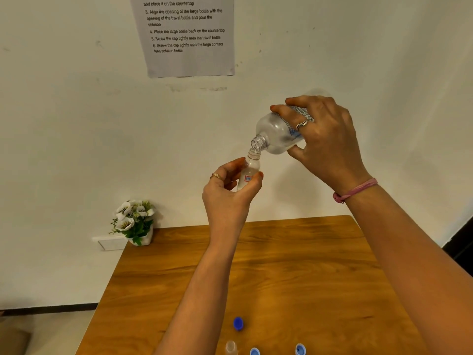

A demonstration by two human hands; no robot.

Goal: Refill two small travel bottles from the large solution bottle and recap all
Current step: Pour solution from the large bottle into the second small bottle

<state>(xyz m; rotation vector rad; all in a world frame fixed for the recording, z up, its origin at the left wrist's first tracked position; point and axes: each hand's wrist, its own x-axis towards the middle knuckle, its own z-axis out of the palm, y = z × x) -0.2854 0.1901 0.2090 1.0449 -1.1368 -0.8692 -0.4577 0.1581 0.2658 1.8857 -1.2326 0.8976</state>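
Observation:
My right hand [325,139] grips the large clear solution bottle [275,134], tilted neck-down to the left, high above the table. Its open mouth touches the open mouth of a small travel bottle [249,171] with a red-and-blue label, which my left hand [230,193] holds upright between thumb and fingers. A second small bottle [230,347] stands uncapped at the table's near edge. A dark blue cap [238,324] lies on the table, with two lighter blue caps [254,351] [300,349] near the bottom edge.
The wooden table [307,265] stands against a white wall. A small pot of white flowers [135,221] sits at its back left corner. A printed instruction sheet [186,34] hangs on the wall above.

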